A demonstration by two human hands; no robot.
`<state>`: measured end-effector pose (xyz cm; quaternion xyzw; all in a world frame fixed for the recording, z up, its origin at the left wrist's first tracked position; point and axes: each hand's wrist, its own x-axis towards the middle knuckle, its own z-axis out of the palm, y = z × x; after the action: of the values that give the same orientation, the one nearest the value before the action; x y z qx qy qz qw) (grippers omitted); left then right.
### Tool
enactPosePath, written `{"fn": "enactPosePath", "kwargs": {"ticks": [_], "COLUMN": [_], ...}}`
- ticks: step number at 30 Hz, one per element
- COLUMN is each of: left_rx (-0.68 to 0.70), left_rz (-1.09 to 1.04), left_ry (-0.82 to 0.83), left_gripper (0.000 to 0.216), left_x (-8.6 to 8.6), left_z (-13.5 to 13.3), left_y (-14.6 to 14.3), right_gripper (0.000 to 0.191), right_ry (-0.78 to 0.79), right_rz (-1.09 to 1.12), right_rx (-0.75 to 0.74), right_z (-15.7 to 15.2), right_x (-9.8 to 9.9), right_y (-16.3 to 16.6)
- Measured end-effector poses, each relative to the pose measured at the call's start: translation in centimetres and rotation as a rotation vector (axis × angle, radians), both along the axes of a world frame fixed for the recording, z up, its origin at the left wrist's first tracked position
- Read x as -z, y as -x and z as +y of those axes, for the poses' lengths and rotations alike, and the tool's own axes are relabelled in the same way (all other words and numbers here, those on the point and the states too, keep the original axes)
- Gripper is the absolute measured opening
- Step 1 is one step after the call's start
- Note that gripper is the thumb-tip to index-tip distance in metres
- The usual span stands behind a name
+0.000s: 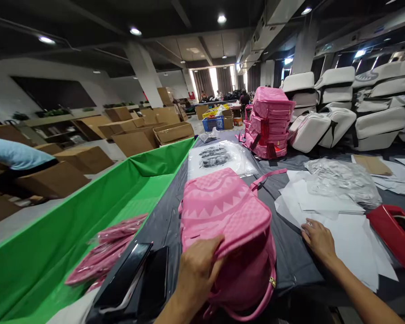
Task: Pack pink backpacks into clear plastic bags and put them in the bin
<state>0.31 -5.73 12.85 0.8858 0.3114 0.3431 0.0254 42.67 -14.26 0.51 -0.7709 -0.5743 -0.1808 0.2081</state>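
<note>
A pink backpack lies flat on the grey table in front of me. My left hand grips its near end, fingers curled over the fabric. My right hand rests on a stack of white paper sheets to the right of the bag, fingers bent onto the top sheet. I cannot tell whether it pinches a sheet.
A green bin on the left holds bagged pink items. Two dark phones lie near the table edge. A stack of pink backpacks, clear plastic bags, a red tape dispenser, white cases and cardboard boxes stand around.
</note>
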Motion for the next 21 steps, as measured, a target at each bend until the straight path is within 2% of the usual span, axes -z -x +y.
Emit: {"fn": "enactPosePath", "kwargs": {"ticks": [2, 4, 6, 7, 9, 11, 13, 15, 17, 19, 21], "left_rx": [0.145, 0.296, 0.352, 0.356, 0.392, 0.446, 0.460, 0.330, 0.196, 0.136, 0.147], "left_rz": [0.119, 0.229, 0.230, 0.182, 0.026, -0.157, -0.318, -0.576, -0.769, -0.828, -0.774], "left_ry": [0.004, 0.051, 0.212, 0.343, 0.679, 1.064, 1.409, 1.545, 1.594, 1.593, 1.520], "left_gripper": [0.046, 0.054, 0.059, 0.061, 0.073, 0.096, 0.119, 0.108, 0.082, 0.066, 0.062], "left_x": [3.4, 6.2, 7.1, 6.7, 4.7, 2.4, 0.7, 0.0, -0.1, -0.2, -0.8], "left_z": [0.1, 0.1, -0.5, -1.0, -2.6, -4.3, -5.6, -6.3, -6.6, -6.8, -6.7], "left_y": [1.0, 1.9, 1.7, 0.9, -2.2, -6.9, -11.8, -15.5, -17.2, -16.8, -14.8], "right_gripper": [0.031, 0.037, 0.039, 0.037, 0.027, 0.018, 0.023, 0.031, 0.032, 0.036, 0.042], "right_ry": [-0.093, -0.227, -0.347, -0.394, -0.456, -0.457, -0.414, -0.395, -0.366, -0.337, -0.310], "right_rz": [0.110, 0.231, 0.284, 0.263, 0.132, -0.036, -0.125, -0.091, 0.029, 0.157, 0.244], "right_rx": [-0.023, -0.031, -0.021, -0.027, -0.104, -0.277, -0.480, -0.643, -0.794, -0.882, -0.838], "right_z": [0.3, 0.0, -0.7, -1.0, -1.7, -2.5, -3.5, -4.9, -6.7, -8.4, -9.3], "right_x": [0.1, -0.7, -2.5, -3.6, -5.9, -7.8, -8.7, -8.8, -8.8, -9.6, -11.2], "right_y": [-1.3, -2.1, -2.1, -1.7, 0.3, 3.7, 8.1, 12.2, 14.6, 14.4, 12.2]}}
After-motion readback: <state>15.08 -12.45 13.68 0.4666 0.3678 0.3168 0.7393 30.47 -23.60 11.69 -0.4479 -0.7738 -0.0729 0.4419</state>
